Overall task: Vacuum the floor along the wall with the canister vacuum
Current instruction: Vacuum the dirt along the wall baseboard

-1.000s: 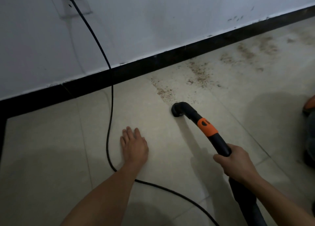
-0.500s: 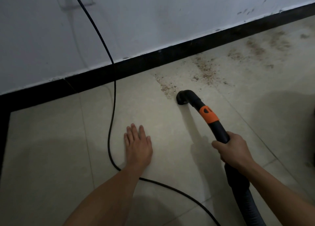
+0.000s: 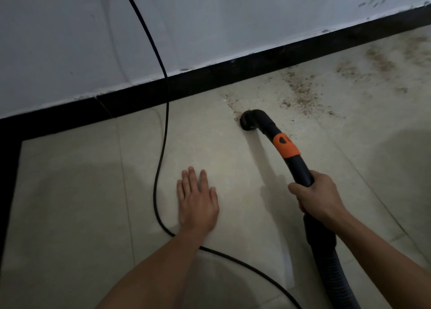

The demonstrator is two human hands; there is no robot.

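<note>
black plastic, the vacuum nozzle (image 3: 248, 121) sits mouth-down on the pale tile floor (image 3: 70, 192) near the dark baseboard (image 3: 210, 85), at the edge of a trail of brown crumbs (image 3: 300, 92) spreading right along the wall (image 3: 233, 17). an orange collar (image 3: 286, 146) rings the wand (image 3: 300, 169) behind it. the right hand (image 3: 314, 197) grasps the wand below the collar, the ribbed hose (image 3: 331, 266) trailing back. the left hand (image 3: 198, 201) lies flat on the tile, fingers straight, beside the black power cord (image 3: 163, 131).

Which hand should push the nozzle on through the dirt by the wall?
Right. The right hand grips the vacuum wand, whose nozzle sits at the edge of the debris trail. The left hand lies flat on the floor, holding nothing.
</note>
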